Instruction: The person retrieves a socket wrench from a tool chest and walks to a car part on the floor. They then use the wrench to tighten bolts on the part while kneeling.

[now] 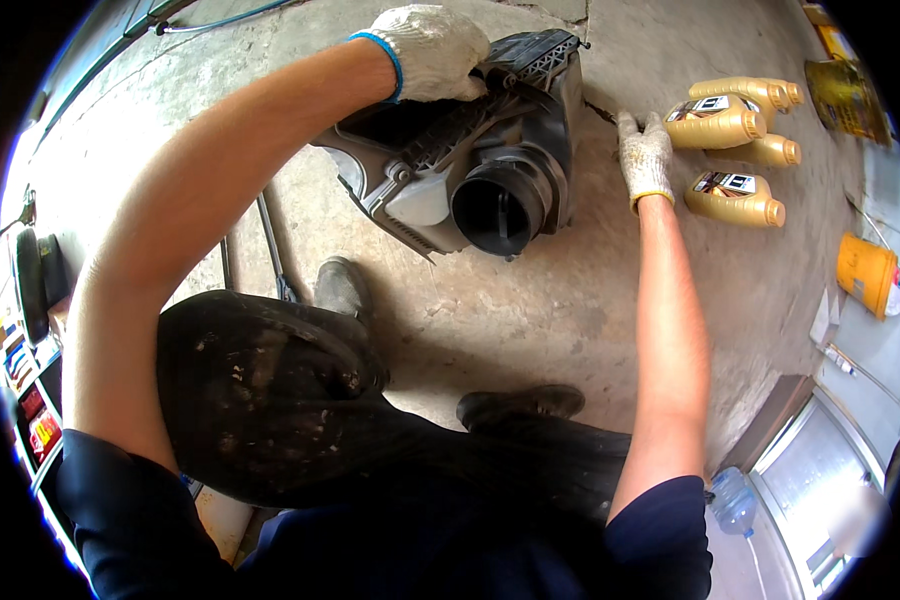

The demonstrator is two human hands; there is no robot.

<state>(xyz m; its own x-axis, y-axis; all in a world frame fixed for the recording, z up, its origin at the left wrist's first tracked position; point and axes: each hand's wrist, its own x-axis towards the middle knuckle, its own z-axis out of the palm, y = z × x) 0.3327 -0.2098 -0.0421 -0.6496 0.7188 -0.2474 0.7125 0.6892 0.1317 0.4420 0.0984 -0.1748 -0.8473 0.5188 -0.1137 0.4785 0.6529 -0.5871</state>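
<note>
A black plastic air filter housing [560, 150] with a wide round duct mouth [498, 210] is tilted over the concrete floor in front of me. My left hand [432, 52], in a white knit glove with a blue cuff, is closed on its upper edge; the fingertips are partly hidden. To the right of the housing is my right hand [645, 158], gloved in white with a yellow cuff, its fingers stretched out and holding nothing. Its fingertips are close to a gold oil bottle [715, 122]; whether they touch, I cannot tell.
Several gold bottles lie grouped at right, with one bottle [735, 200] nearer me. Beyond are a yellow container [848, 100] and an orange bucket [865, 275]. A clear water jug [734, 502] stands lower right. Dark rods [272, 245] lie beside my left boot [343, 287].
</note>
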